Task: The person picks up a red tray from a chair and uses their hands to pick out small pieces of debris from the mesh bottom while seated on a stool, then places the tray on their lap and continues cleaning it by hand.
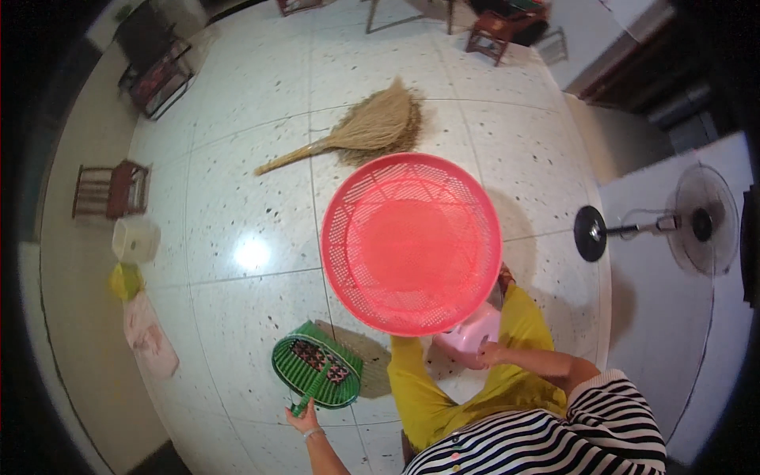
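My left hand [304, 417] is closed around the handle of a green woven basket [347, 389], which tilts so that its inside shows. My right hand [490, 354] is at the side of a pink plastic container [466, 341] between my legs, with its fingers partly hidden. In front of me a large round red plastic sieve basket [424, 243] covers part of the pink container; its perforated inside faces up and holds nothing visible. Beyond it, a straw broom [368, 127] lies on a brown pile of loose material [412, 133] on the tiled floor.
A standing fan [700, 224] is at the right wall. Along the left wall are a wooden chair [127, 189], a whitish plastic container [135, 239], a yellow-green bag [126, 280] and a pinkish bag [148, 335]. A dark chair [155, 83] stands at the upper left, a red-brown stool [491, 32] at the top right.
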The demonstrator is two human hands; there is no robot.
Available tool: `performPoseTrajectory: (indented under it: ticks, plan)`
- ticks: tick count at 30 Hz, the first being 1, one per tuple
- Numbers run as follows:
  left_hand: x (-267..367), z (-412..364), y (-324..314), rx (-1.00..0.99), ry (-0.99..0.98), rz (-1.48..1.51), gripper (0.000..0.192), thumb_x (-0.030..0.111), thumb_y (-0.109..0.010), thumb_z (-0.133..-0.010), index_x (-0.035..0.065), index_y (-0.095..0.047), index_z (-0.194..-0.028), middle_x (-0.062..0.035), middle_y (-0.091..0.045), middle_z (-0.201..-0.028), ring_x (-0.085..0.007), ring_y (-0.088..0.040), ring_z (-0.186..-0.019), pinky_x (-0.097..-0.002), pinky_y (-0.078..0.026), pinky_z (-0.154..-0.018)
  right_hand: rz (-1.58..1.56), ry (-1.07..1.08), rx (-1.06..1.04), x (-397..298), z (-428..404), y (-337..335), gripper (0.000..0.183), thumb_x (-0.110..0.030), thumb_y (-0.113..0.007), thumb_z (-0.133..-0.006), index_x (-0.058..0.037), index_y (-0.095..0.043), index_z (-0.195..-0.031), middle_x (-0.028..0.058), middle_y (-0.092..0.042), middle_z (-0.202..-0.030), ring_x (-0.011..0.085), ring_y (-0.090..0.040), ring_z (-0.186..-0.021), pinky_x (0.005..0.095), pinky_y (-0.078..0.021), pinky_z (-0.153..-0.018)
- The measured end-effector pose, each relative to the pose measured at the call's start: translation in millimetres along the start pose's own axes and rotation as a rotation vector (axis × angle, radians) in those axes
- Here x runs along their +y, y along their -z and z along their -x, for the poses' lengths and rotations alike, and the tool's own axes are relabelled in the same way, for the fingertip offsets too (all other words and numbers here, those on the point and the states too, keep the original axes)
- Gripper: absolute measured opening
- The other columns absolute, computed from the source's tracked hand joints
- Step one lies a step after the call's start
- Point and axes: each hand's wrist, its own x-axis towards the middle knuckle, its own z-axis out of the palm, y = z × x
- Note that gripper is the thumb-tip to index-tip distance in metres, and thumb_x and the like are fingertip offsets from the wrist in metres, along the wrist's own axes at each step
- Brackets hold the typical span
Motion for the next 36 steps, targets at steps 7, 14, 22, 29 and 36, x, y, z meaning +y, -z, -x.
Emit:
performPoseTrajectory:
  ticks: [7, 14, 22, 29, 36]
  plan:
    - [-30, -1, -7, -0.071, -0.084, 0.052, 0.072, 0.024, -0.070, -0.075, -0.0021, -0.030, -0.129, -0.0188, -0.044, -0.104, -0.0299, -0.045, -0.088, -0.0527, -0.038, -0.095, -1.498, 0.213, -0.605, 140, -146, 42, 0.032, -0.017, -0.057, -0.082, 0.0065, -0.053, -0.102, 0.0219, -0.059, -0.095, 0.0310, -0.059, -0.092, 0.0425, -0.0495, -0.080]
    - [-196, 78, -65, 0.060, -1.368, -1.357, 0.081, 0.020, -0.070, -0.077, 0.0003, -0.021, -0.137, -0.0202, -0.024, -0.137, -0.0325, -0.032, -0.122, -0.0423, -0.035, -0.098, -1.776, 0.608, 0.098, 102, -227, 164, 0.053, -0.030, -0.058, -0.083, -0.0042, -0.042, -0.127, 0.0133, -0.050, -0.123, 0.0278, -0.045, -0.114, 0.0477, -0.0396, -0.097]
    - [-282, 66, -161, -0.595, -0.231, -0.757, 0.075, 0.014, -0.066, -0.079, 0.0021, -0.022, -0.139, -0.0142, -0.038, -0.134, -0.0243, -0.047, -0.114, -0.0354, -0.042, -0.091, -1.659, 0.596, 0.131, 116, -283, 243, 0.053, -0.030, -0.058, -0.083, -0.0042, -0.042, -0.127, 0.0134, -0.049, -0.123, 0.0278, -0.046, -0.114, 0.0476, -0.0398, -0.096]
    - [-306, 25, -139, -0.833, -0.385, -0.705, 0.061, -0.004, -0.060, -0.071, 0.0000, -0.039, -0.128, -0.0109, -0.056, -0.114, -0.0202, -0.057, -0.099, -0.0315, -0.049, -0.081, -1.564, 0.666, 0.122, 138, -311, 272, 0.052, -0.031, -0.058, -0.084, -0.0042, -0.043, -0.126, 0.0134, -0.049, -0.123, 0.0278, -0.046, -0.113, 0.0475, -0.0400, -0.096]
    - [-323, 44, -141, -0.815, -0.586, -0.647, 0.066, -0.017, -0.040, -0.060, -0.0002, -0.043, -0.124, -0.0104, -0.059, -0.109, -0.0196, -0.061, -0.091, -0.0285, -0.052, -0.076, -1.502, 0.734, 0.059, 150, -336, 301, 0.052, -0.031, -0.057, -0.084, -0.0042, -0.043, -0.126, 0.0135, -0.049, -0.124, 0.0278, -0.047, -0.113, 0.0473, -0.0402, -0.096]
